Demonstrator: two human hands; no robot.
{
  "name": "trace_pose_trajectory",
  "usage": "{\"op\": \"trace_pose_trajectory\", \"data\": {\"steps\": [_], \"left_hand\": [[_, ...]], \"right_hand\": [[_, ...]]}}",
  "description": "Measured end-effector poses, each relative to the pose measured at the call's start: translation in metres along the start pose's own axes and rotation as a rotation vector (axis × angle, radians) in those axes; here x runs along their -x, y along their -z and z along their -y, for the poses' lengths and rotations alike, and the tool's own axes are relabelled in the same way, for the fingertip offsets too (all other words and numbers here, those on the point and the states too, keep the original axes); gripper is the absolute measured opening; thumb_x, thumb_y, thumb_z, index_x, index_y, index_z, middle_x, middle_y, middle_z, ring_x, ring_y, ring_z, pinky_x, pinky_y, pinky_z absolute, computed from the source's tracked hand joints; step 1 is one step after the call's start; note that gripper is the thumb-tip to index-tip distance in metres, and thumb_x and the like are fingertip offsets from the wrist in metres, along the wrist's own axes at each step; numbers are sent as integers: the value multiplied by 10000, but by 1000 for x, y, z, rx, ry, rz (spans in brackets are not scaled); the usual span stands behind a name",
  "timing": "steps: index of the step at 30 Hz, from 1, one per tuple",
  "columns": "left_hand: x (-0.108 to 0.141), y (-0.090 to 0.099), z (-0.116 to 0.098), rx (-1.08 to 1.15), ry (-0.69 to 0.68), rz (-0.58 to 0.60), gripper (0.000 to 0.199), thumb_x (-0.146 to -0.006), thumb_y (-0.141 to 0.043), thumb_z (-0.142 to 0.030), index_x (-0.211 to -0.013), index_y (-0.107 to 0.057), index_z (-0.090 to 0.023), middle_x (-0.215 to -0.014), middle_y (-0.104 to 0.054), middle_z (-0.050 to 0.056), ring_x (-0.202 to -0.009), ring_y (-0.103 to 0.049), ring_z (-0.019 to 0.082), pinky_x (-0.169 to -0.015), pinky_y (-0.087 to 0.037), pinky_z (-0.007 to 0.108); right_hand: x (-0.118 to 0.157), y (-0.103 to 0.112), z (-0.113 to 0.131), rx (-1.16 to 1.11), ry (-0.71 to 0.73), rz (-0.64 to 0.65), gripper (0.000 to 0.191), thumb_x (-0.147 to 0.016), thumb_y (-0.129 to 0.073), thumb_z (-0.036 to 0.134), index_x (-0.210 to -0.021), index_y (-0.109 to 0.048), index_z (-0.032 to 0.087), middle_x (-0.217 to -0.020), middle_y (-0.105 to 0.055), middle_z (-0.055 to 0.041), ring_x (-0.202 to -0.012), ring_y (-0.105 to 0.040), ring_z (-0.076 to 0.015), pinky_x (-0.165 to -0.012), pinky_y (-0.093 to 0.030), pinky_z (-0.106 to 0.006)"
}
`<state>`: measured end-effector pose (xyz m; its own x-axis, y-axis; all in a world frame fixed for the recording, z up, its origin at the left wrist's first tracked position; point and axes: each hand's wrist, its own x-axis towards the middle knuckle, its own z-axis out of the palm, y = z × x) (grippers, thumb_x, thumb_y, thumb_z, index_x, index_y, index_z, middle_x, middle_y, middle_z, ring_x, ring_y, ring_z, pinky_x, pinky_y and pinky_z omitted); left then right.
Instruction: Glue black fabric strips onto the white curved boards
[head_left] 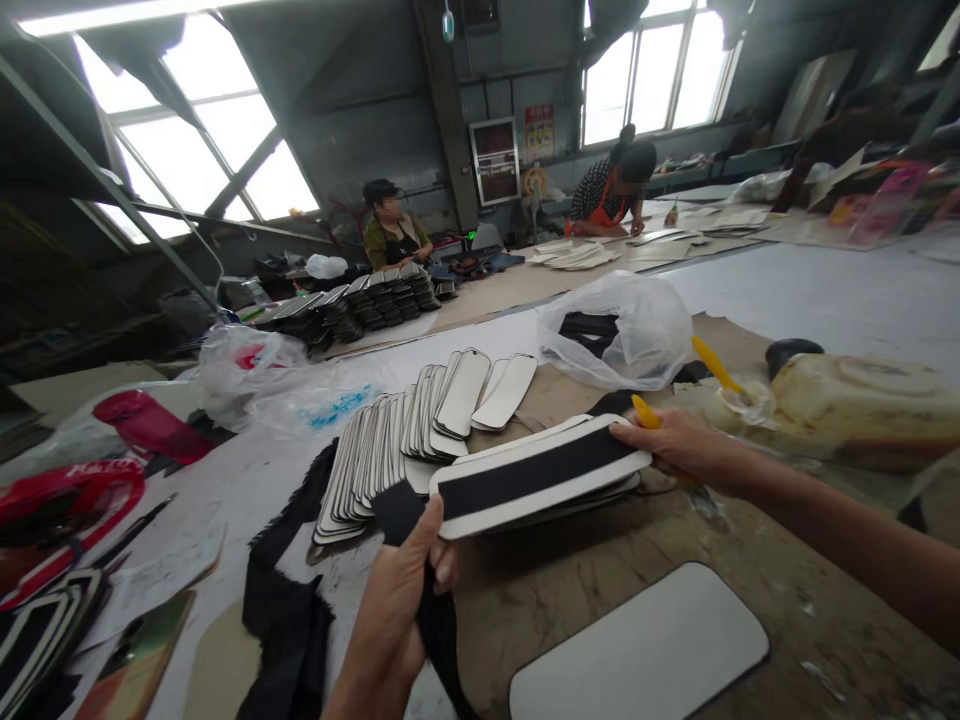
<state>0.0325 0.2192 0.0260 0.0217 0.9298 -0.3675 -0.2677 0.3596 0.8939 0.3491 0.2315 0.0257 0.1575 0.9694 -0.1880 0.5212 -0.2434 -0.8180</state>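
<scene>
A black fabric strip [536, 468] lies lengthwise along a white rounded panel [480, 522], on top of a small stack of similar panels. My left hand [397, 605] is closed on the strip's near left end, its thumb at the panel's edge; loose black fabric hangs below it. At the far right end, the thumb and fingers of my right hand [694, 450] press the strip against the panel. A yellow-handled brush [646, 412] is tucked in that same hand, its bristles pointing down. Another white panel [641, 650] lies flat in front of me.
Fanned rows of white panels [375, 460] stand behind my left hand. A clear plastic bag [645, 330], a stained container [862, 400] and a second yellow-handled brush [716, 363] are further back. Black cloth [289, 620] lies left. Two people work across the table.
</scene>
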Motion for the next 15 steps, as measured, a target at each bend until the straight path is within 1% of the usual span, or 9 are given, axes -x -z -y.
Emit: {"op": "trace_pose_trajectory", "data": {"steps": [1, 3, 5, 6, 8, 9, 12, 14, 15], "left_hand": [[-8, -2, -4, -43, -42, -56, 515, -597, -796, -497, -475, -402, -189, -382, -348, -82, -373, -305, 44, -386, -234, 194], [-18, -1, -6, -108, -113, -162, 437, -550, -816, -485, -598, -542, -149, -382, -342, -101, -373, -290, 44, -378, -212, 186], [-15, 9, 1, -184, -128, -210, 463, -561, -802, -479, -783, -624, -113, -378, -348, -111, -381, -275, 46, -383, -200, 180], [-8, 16, 6, -236, -105, -211, 481, -583, -786, -481, -843, -633, -106, -375, -357, -109, -385, -276, 48, -391, -203, 180], [12, 30, 18, -369, -22, -184, 475, -628, -749, -502, -860, -633, -104, -368, -371, -98, -389, -279, 52, -405, -210, 186], [24, 36, 24, -437, 27, -170, 471, -643, -731, -521, -844, -629, -107, -365, -367, -95, -387, -274, 52, -410, -210, 191], [59, 45, 47, -581, 128, -118, 488, -683, -659, -580, -836, -614, -120, -350, -354, -94, -376, -263, 60, -416, -208, 204], [76, 44, 66, -618, 171, -99, 519, -708, -607, -603, -895, -618, -119, -328, -365, -86, -358, -276, 73, -412, -211, 213], [82, 43, 77, -618, 194, -84, 538, -715, -587, -613, -926, -622, -119, -317, -372, -81, -345, -282, 81, -405, -209, 218]], "right_hand": [[-11, 2, 3, 96, 35, -43, 500, -771, -466, 699, -614, -419, 226, -441, -374, 61, -387, -340, -92, -412, -254, -232], [-28, 9, 4, 295, 89, -135, 484, -797, -495, 633, -549, -421, 224, -457, -447, 15, -443, -433, -128, -479, -317, -260], [-32, 17, -1, 434, 125, -225, 429, -814, -536, 537, -540, -431, 224, -507, -505, -20, -532, -500, -166, -565, -348, -289], [-30, 21, -6, 455, 127, -255, 391, -825, -540, 492, -558, -442, 223, -533, -521, -29, -565, -514, -178, -596, -350, -300], [-15, 29, -14, 505, 137, -293, 342, -865, -488, 458, -622, -480, 218, -577, -553, -38, -600, -532, -186, -634, -358, -313], [-5, 32, -18, 517, 143, -300, 349, -884, -453, 475, -659, -505, 214, -591, -570, -40, -600, -540, -184, -639, -367, -313], [30, 38, -22, 441, 152, -317, 506, -877, -361, 644, -776, -580, 199, -647, -635, -50, -592, -580, -176, -621, -419, -301], [52, 41, -23, 393, 170, -346, 635, -836, -303, 749, -795, -617, 199, -692, -666, -62, -626, -610, -187, -621, -447, -304], [61, 41, -23, 405, 180, -364, 679, -819, -273, 781, -781, -631, 205, -692, -667, -62, -635, -615, -195, -609, -449, -307]]}}
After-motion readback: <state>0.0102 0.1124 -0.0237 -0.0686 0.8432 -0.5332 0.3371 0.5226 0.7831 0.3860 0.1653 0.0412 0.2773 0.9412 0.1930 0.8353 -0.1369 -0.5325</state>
